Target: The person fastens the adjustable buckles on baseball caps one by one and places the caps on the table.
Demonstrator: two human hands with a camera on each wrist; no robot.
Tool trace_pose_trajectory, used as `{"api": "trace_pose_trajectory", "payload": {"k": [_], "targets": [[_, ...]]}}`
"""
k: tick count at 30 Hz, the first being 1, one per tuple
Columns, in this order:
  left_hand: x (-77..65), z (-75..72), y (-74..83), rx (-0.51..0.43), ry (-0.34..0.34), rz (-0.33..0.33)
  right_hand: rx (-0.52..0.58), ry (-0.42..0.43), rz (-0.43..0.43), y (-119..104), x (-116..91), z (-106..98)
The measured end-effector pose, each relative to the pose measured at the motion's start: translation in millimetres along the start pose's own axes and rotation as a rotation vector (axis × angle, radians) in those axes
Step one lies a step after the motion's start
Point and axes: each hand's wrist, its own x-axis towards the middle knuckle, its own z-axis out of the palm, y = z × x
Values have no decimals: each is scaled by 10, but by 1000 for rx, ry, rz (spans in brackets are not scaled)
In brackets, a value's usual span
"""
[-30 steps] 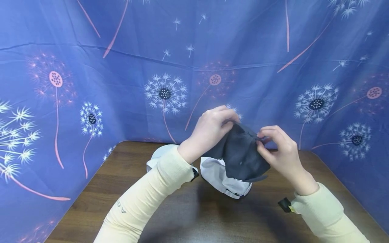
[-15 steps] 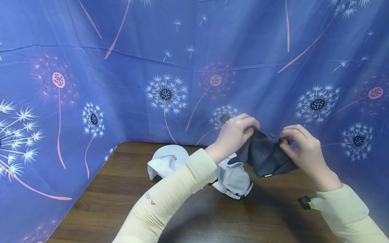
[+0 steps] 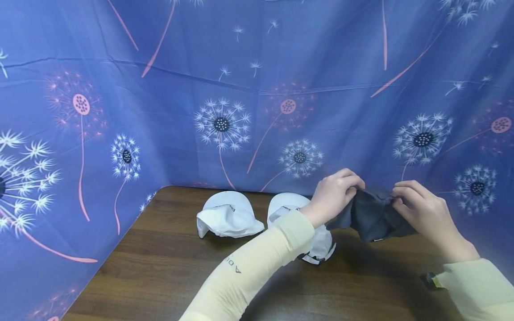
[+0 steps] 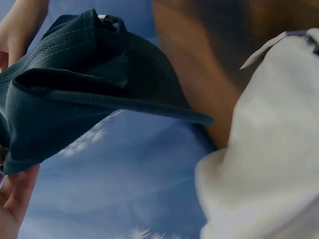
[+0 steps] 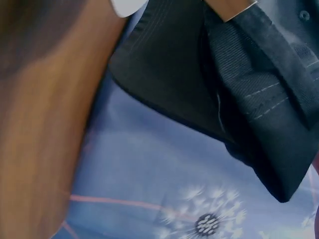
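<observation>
Both hands hold a dark baseball cap (image 3: 375, 218) above the right side of the table. My left hand (image 3: 334, 196) pinches its upper left edge, and my right hand (image 3: 426, 216) pinches the upper right. In the left wrist view the cap's brim (image 4: 129, 104) points away from the fingers. The right wrist view shows the dark brim (image 5: 164, 74) and the cap's stitched back strap (image 5: 274, 55). A white cap (image 3: 321, 243) lies just left of the dark one, partly hidden behind my left hand and sleeve. Farther left lies another white cap (image 3: 229, 218), brim toward the back.
The brown wooden table (image 3: 152, 267) carries the white caps near its back edge. A blue dandelion-print cloth (image 3: 172, 111) hangs behind it and at both sides. A small black piece with a yellow tab (image 3: 430, 281) sits at the right cuff.
Both hands have moved to the right with the dark cap and lowered slightly. The two white caps have come out from behind the left arm and show more fully.
</observation>
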Motion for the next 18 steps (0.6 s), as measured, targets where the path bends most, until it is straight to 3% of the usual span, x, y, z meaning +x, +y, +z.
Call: {"api": "trace_pose_trajectory", "payload": {"k": [8, 18], "targets": [[-104, 303, 62, 26, -50, -13, -2, -92, 32, 72, -308, -38], [-258, 618, 114, 116, -75, 22, 43, -87, 10, 107, -736, 23]]}}
